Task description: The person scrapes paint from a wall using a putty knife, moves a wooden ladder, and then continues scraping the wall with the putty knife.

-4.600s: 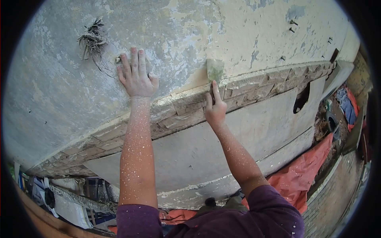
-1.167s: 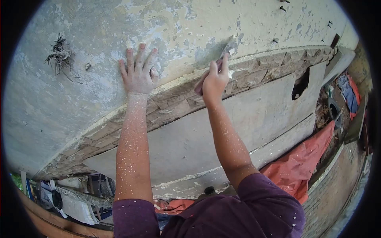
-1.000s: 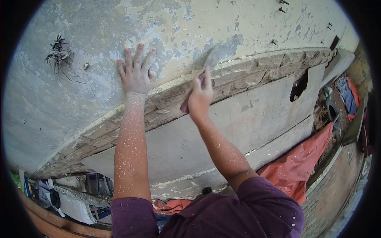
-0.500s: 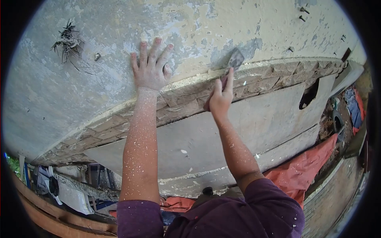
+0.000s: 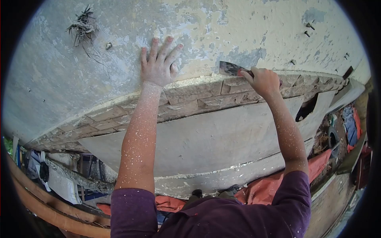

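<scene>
My left hand (image 5: 158,66) lies flat with spread fingers against the peeling wall (image 5: 238,23), dusted with pale flakes. In my right hand (image 5: 264,81) is a scraper (image 5: 229,68), gripped round its handle. Its broad dark blade points left and sits at the lower edge of the wall, just above the stone ledge (image 5: 210,93) and beside a bare grey patch (image 5: 246,56). Most of the handle is hidden by my fingers. Paint chips speckle both my forearms.
Bolts (image 5: 309,26) stick out of the wall at upper right, and a dry tuft of twigs (image 5: 84,27) clings at upper left. Below the ledge runs a grey panel (image 5: 206,135). An orange tarp (image 5: 262,188) lies by my feet; a wooden beam (image 5: 59,216) crosses lower left.
My right hand has moved right, and the scraper has turned from pointing up to pointing left. My left hand stays pressed on the wall while the view has shifted slightly.
</scene>
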Tool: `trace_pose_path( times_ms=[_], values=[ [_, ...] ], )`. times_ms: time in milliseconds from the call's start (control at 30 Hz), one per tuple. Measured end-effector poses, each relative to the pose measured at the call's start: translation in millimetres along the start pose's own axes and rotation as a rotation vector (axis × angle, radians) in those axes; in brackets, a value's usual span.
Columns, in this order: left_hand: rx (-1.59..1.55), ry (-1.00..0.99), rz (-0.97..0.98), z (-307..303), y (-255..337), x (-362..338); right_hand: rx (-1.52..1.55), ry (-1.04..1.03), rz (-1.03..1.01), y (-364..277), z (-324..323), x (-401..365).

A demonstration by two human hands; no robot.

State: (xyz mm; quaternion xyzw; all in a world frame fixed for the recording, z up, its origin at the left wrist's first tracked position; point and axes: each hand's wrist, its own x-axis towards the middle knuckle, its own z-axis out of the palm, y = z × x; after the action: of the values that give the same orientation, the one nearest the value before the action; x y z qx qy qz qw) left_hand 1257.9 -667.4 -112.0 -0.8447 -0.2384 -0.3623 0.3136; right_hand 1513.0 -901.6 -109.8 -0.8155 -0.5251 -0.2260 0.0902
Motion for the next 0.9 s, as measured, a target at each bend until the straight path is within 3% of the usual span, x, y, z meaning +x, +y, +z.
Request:
trace_pose_path(
  times_ms=[67,233,300,433,500,533,567,600,633,700,767,833,900],
  values=[
    [-0.046,0.094,0.035,1,2,0,-0.014,-0.03,-0.004,-6,-3,16],
    [-0.04,-0.029,0.037,-21,3,2,0.041,-0.124,0.018,-7,-13,8],
    [0.1,-0.306,0.073,-33,-4,3,0.081,-0.09,0.004,-18,-6,18],
    [0.044,-0.207,0.169,-29,-19,-2,0.052,-0.114,-0.016,-54,-1,15],
    [0.129,-0.559,0.077,-36,-13,-6,0.157,-0.052,-0.038,-36,-3,16],
    [0.166,-0.57,0.071,-33,-12,-7,0.105,-0.104,-0.006,-29,-6,20],
    [0.161,-0.575,0.06,-27,-18,-7,0.051,-0.163,0.024,-24,-8,22],
    [0.112,-0.438,0.09,-19,-21,-8,0.079,-0.071,-0.018,-40,-13,18],
    [0.058,-0.315,0.119,-17,-18,-16,0.079,-0.109,-0.024,-54,-7,11],
    [0.107,-0.398,0.103,-22,-17,-14,0.041,0.021,-0.007,-66,-1,11],
    [0.165,-0.473,0.104,-17,-18,-16,0.028,-0.053,0.043,-58,-11,7],
    [-0.078,-0.199,0.124,-7,-21,-20,0.007,-0.132,0.095,-46,-15,11],
    [-0.076,-0.212,0.128,-7,-22,-24,0.038,-0.114,0.088,-57,0,8]
  ],
)
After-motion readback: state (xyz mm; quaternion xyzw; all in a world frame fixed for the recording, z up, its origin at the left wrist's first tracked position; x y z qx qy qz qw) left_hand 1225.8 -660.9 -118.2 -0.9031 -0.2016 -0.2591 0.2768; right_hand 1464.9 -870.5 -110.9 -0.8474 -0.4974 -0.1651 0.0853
